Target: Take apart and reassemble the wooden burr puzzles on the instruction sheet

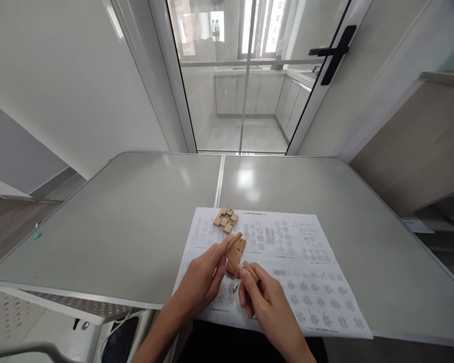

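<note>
My left hand (204, 272) is closed on a slim wooden puzzle piece (234, 240), its fingers pointing forward. Close beside it, my right hand (263, 295) pinches another short wooden piece (250, 271) between thumb and fingers. Between the hands are flat, tan wooden pieces (239, 250) with dark marks, partly hidden by my fingers; I cannot tell whether they are joined to the held ones. Just beyond them, a small cluster of interlocked wooden blocks (226, 220) sits on the printed sheet (257, 312). One block carries a dark mark.
The sheet, covered in small line diagrams, overlaps the front edge of the grey table (136, 227). A metal seam (220, 181) crosses the tabletop. A small teal bit (37, 235) lies at the left edge. Behind stands a glass door (227, 101) with a black handle (338, 53).
</note>
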Demonstrator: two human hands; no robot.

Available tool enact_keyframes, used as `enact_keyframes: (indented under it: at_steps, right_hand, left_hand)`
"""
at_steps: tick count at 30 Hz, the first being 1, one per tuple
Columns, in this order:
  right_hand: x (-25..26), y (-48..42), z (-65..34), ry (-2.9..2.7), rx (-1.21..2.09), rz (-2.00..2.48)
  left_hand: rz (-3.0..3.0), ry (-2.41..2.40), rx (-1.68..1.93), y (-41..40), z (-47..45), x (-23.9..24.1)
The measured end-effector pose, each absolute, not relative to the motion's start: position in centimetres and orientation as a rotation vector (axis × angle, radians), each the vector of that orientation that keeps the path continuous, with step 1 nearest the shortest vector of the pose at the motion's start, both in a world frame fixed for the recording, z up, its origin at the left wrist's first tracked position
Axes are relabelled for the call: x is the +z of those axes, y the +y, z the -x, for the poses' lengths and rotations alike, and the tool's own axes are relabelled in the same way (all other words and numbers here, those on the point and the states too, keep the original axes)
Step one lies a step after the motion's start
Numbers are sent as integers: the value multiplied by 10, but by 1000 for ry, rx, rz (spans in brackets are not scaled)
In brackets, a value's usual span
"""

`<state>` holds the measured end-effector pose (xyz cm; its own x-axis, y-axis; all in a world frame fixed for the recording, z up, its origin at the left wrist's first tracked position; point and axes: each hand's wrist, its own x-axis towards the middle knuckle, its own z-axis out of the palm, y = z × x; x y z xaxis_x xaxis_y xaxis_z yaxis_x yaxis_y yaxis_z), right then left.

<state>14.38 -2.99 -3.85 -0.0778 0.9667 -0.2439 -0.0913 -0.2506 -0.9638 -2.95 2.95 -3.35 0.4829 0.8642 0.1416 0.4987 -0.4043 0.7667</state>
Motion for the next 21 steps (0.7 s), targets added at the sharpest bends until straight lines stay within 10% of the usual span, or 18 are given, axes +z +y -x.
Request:
enact_keyframes:
  at_steps: [21]
  right_hand:
    - [-39, -28, -146, -1053, 1423, 1340]
  left_hand:
    - [-2283, 1017, 743, 25, 15, -61]
